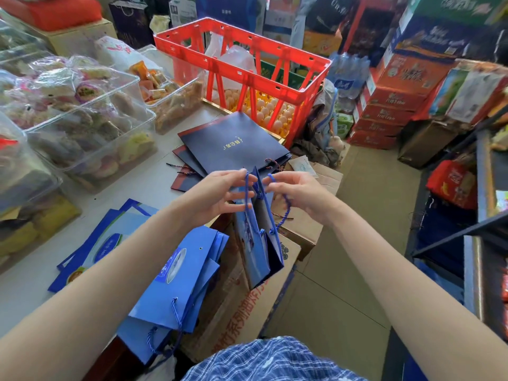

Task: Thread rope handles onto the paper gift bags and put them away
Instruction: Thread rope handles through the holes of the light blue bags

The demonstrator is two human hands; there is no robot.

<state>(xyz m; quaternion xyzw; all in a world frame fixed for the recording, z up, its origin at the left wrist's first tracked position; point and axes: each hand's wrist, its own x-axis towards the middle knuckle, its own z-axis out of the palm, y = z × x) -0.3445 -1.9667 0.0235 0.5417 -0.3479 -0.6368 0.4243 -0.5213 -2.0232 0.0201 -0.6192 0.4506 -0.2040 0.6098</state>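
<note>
Bright, even daylight with soft shadows; wide-angle bending at the edges; corners slightly blurred, colours oversaturated.

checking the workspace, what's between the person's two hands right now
In the head view, the top edge of the held blue gift bag stands between the left hand and right hand, with blue rope handle ends pinched in both hands' fingers.
</note>
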